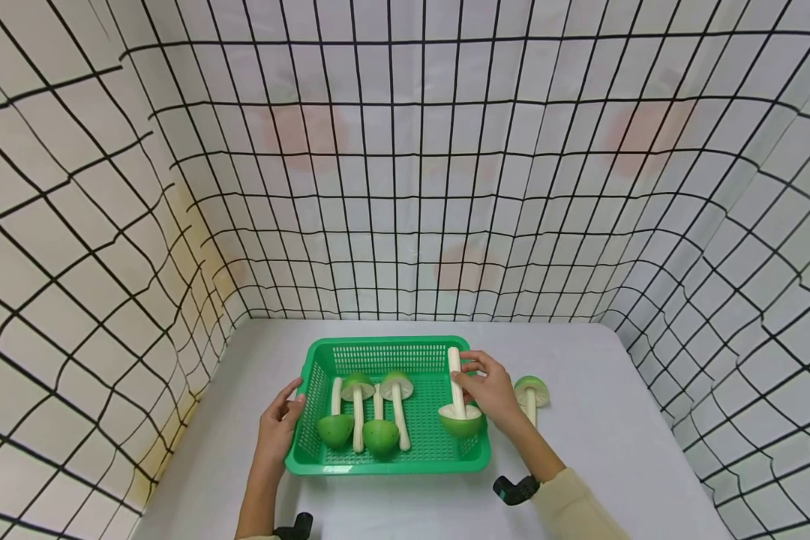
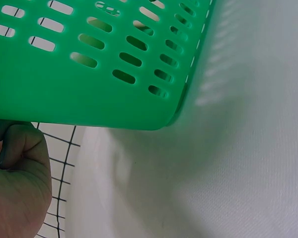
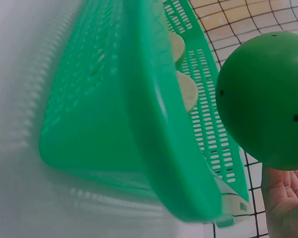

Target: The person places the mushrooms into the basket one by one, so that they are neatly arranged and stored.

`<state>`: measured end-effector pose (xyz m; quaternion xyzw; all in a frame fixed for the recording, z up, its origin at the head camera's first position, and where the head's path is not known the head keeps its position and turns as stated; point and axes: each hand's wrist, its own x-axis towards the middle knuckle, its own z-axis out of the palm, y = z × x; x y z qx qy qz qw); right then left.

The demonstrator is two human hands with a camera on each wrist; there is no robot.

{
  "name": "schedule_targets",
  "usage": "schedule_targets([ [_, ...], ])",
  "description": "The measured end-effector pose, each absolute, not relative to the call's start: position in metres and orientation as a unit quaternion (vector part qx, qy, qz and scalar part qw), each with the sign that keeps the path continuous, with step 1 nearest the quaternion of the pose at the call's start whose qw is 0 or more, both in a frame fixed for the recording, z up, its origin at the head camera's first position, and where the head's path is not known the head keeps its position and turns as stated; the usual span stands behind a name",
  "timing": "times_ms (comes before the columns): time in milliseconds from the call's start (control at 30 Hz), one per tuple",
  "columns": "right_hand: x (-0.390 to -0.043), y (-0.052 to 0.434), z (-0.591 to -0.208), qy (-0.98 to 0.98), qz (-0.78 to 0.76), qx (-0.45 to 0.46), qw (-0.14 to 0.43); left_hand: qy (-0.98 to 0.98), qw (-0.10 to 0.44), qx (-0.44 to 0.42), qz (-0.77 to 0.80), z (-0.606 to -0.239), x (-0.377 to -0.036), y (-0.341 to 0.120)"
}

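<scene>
In the head view a green plastic basket (image 1: pixel 391 469) stands on the white table. Inside its left and middle part lie several toy mushrooms with white stems and green caps, among them one mushroom (image 1: pixel 381 437) near the front wall. My left hand (image 1: pixel 280 424) grips the basket's left rim with curled fingers. At the right end, my right hand (image 1: pixel 489 390) pinches the white stem of another mushroom (image 1: pixel 460 426), held upside down with its cap low over the basket. The right wrist view shows that round green cap (image 3: pixel 270 99) close up, partly covering the hand.
Right of the basket, one more mushroom (image 1: pixel 532 394) lies on the table (image 1: pixel 621 450), its lower stem hidden behind the right forearm. Black netting (image 1: pixel 418 195) over white sheets walls off the back and both sides.
</scene>
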<state>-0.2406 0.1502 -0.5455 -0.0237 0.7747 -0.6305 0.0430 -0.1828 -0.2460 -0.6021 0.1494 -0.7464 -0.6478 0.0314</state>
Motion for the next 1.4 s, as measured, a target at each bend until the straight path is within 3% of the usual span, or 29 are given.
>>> schedule_targets([
  [1400, -0.234, 0.090, -0.581, 0.811, -0.568, -0.022, 0.142, -0.748, 0.036, 0.150, -0.646, -0.602, -0.182, -0.244],
])
